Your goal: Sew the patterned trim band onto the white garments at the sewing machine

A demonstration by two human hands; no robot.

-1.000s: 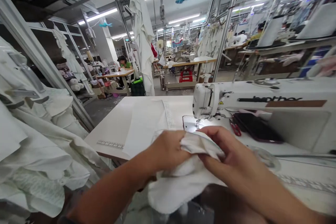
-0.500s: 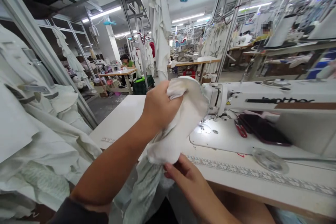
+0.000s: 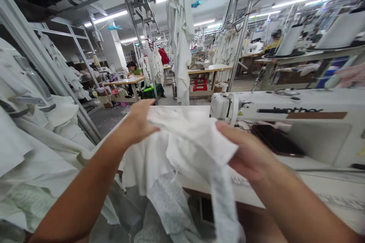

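A white fabric piece (image 3: 185, 140) is stretched out between my two hands above the near edge of the sewing table (image 3: 336, 193). My left hand (image 3: 138, 121) pinches its upper left corner. My right hand (image 3: 248, 152) grips its right edge, fingers closed on the cloth. Thinner patterned cloth hangs down from it below the table edge. The white sewing machine (image 3: 285, 112) stands just behind my right hand.
A heap of white garments (image 3: 42, 152) fills the left side beside a slanted metal post. White garments hang from overhead rails. A dark flat object (image 3: 276, 142) lies under the machine arm. People sit at work tables far back.
The bunched cloth held up in my left hand has been spread open. My right hand rose from below to take its right edge, and my left hand moved left.
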